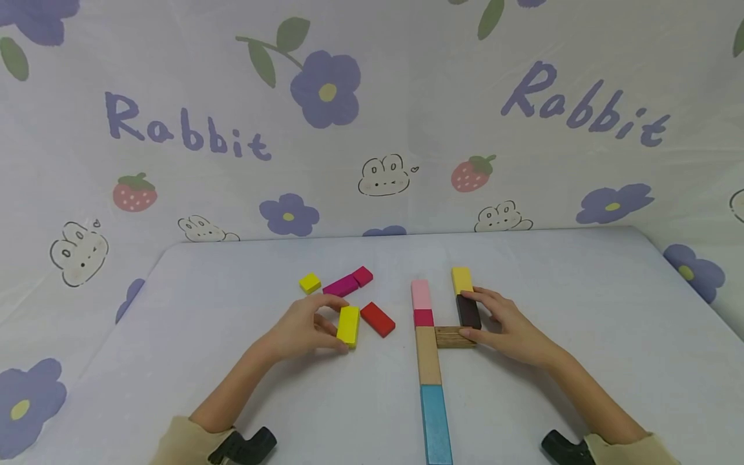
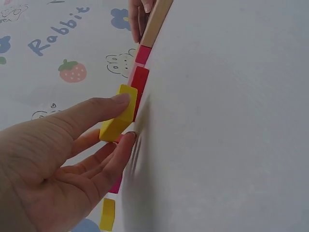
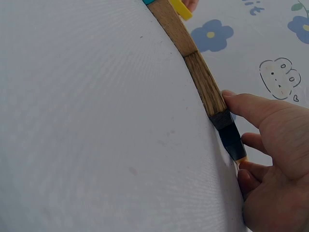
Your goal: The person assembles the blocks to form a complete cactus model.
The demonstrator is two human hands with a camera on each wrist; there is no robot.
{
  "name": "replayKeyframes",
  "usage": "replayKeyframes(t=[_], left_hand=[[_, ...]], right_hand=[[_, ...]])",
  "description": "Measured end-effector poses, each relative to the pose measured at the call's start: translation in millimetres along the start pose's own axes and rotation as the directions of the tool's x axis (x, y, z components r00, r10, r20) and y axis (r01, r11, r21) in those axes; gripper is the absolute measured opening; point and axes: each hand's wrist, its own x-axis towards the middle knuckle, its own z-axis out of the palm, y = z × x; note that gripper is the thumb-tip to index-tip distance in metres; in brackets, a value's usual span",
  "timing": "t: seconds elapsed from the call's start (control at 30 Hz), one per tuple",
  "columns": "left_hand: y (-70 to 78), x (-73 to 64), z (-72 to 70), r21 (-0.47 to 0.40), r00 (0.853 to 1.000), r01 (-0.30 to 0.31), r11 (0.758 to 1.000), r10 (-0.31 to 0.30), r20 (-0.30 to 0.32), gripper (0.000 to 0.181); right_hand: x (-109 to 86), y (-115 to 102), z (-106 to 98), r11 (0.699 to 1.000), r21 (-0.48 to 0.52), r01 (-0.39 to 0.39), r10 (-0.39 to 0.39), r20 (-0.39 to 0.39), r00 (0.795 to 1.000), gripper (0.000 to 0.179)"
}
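Observation:
My left hand [image 1: 305, 325] pinches a yellow block [image 1: 349, 326] between thumb and fingers. In the left wrist view that yellow block [image 2: 120, 112] is tilted, with the thumb on its upper face. A red block [image 1: 378, 320] lies just right of it. My right hand [image 1: 517, 326] holds a black block [image 1: 468, 311], its thumb at the right end of a brown wood-grained block [image 1: 455, 337]. One finger reaches where the black block meets another yellow block [image 1: 462, 279]. In the right wrist view, the right hand [image 3: 280, 150] partly hides the yellow block's end.
A column of pink [image 1: 421, 294], crimson [image 1: 423, 318], tan [image 1: 428, 355] and blue [image 1: 436, 423] blocks runs toward the near edge. The brown block joins its right side. Behind my left hand lie a small yellow block [image 1: 310, 283], a magenta block [image 1: 340, 285] and a small crimson one [image 1: 363, 276].

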Motion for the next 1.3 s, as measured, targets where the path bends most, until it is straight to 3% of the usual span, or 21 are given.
replayKeyframes(t=[0.33, 0.6, 0.83, 1.3], left_hand=[[19.5, 19.5, -1.2, -0.022, 0.998, -0.022, 0.999, 0.021, -0.067, 0.066], [37.6, 48.8, 0.7, -0.04, 0.995, -0.029, 0.999, 0.025, -0.1, 0.065], [51.5, 75.6, 6.3, 0.028, 0.995, -0.014, 0.999, 0.017, -0.1, 0.065], [58.7, 122.5, 21.6, 0.069, 0.995, -0.002, 0.998, 0.009, -0.101, 0.064]], right_hand=[[-0.8, -1.0, -0.3, 1.0, -0.011, -0.004, 0.004, -0.001, 1.0, 0.069], [-1.9, -0.3, 0.5, 1.0, -0.006, 0.002, -0.002, -0.009, 1.0, 0.069], [-0.5, 1.9, 2.6, 0.999, -0.024, 0.036, -0.037, -0.031, 0.999, 0.067], [1.1, 3.4, 3.5, 0.998, -0.039, 0.052, -0.053, -0.028, 0.998, 0.068]])
